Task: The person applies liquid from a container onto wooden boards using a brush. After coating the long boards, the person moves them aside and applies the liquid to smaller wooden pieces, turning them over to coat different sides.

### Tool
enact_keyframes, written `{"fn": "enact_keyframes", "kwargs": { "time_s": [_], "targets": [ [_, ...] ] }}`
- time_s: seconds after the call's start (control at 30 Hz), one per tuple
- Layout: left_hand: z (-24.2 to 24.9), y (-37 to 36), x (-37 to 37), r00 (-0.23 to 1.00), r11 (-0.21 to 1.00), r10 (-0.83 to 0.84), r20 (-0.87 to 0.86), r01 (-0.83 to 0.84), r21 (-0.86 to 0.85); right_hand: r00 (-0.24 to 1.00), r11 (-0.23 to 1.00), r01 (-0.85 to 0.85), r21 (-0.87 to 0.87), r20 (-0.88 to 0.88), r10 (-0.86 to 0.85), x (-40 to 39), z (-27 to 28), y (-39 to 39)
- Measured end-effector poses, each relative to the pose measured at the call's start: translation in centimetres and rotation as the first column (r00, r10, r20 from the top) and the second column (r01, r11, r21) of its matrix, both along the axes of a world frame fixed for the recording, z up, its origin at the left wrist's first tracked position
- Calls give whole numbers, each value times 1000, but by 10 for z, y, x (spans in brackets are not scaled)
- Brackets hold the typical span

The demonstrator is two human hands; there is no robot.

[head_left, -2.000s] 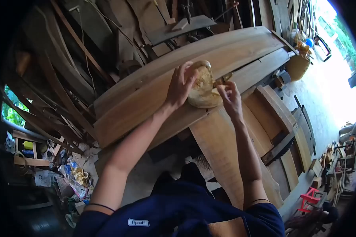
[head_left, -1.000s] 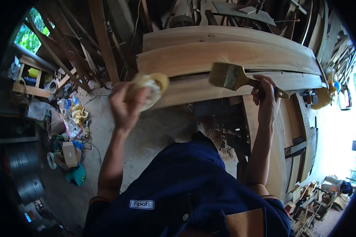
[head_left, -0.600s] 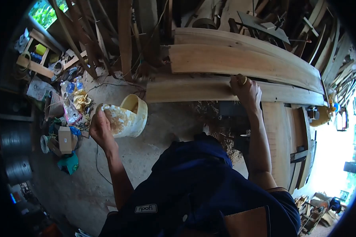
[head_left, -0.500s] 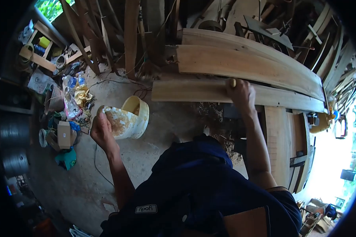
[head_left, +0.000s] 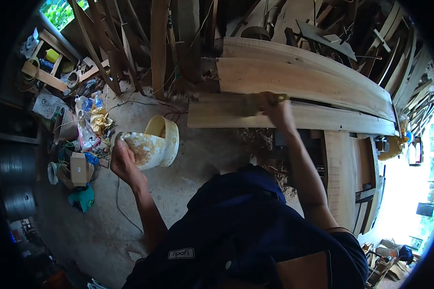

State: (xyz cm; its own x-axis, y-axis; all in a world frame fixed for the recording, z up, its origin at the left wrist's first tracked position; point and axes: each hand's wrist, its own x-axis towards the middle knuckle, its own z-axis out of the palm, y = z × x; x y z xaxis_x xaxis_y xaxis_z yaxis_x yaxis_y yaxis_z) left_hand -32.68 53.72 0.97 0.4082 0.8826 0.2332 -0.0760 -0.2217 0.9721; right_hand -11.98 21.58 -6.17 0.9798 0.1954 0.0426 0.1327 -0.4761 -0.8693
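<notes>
My left hand (head_left: 124,161) grips the rim of a cut-open, stained whitish plastic bucket (head_left: 154,148), thumb over the edge. The bucket hangs tilted above the floor, its inner side and contents partly hidden. In my right hand (head_left: 279,115) is a wide paintbrush (head_left: 249,104), blurred by motion, its handle end showing past my fingers. The brush overlaps the nearest narrow wooden plank (head_left: 323,114), which lies lengthwise in front of me. Beyond it rest wider boards (head_left: 275,74) with a natural edge.
Rags, bags and a cardboard box (head_left: 79,169) clutter the floor at left. A cable (head_left: 119,204) runs over the concrete. Upright timbers (head_left: 159,53) lean at the back. More planks (head_left: 337,178) lie at right, beside a bright doorway. Wood shavings (head_left: 263,144) lie beneath the plank.
My right hand has shifted left along the plank, and the brush now shows to the left of my fingers. My left hand keeps the bucket in nearly the same place.
</notes>
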Motion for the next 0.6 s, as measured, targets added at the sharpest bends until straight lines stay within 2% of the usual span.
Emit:
{"fn": "enact_keyframes", "kwargs": {
  "time_s": [0.03, 0.07, 0.1, 0.17, 0.23, 0.3, 0.37, 0.47, 0.53, 0.6],
  "targets": [
    [-2, 2, 2, 1000, 1000, 12, 4, -12, -4, 992, 977, 89, -192, 109, -69, -3, 23, -19],
    [-4, 5, 4, 1000, 1000, 21, 8, -21, -6, 985, 968, 136, -211, 135, -109, -4, 35, -36],
    [-7, 8, 5, 1000, 1000, 10, 13, -10, -7, 971, 921, 162, -354, 223, -85, -3, 44, -46],
    [-11, 16, 3, 1000, 1000, -21, 12, 21, 15, 970, 876, 169, -452, 236, -65, 1, 32, -50],
    [-4, 11, 14, 999, 999, 21, 28, -22, 34, 987, 938, 116, -326, 145, -71, -15, 45, -6],
    [2, 9, 16, 1000, 994, 21, -3, -21, 107, 994, 991, -113, 77, 10, 112, -18, 29, 36],
    [3, 14, 21, 1000, 993, 8, 30, -11, 114, 969, 933, -193, 303, -90, 230, -26, 16, 74],
    [11, 15, 26, 1000, 989, -21, -6, 21, 144, 969, 950, -182, 254, -115, 216, -27, 9, 75],
    [15, 11, 28, 999, 990, -37, -2, 37, 138, 993, 956, -94, 279, -43, 110, -24, -6, 35],
    [11, 15, 30, 999, 988, -46, -19, 48, 144, 998, 983, 38, 181, -57, -29, -25, 8, -24]
  ]
}}
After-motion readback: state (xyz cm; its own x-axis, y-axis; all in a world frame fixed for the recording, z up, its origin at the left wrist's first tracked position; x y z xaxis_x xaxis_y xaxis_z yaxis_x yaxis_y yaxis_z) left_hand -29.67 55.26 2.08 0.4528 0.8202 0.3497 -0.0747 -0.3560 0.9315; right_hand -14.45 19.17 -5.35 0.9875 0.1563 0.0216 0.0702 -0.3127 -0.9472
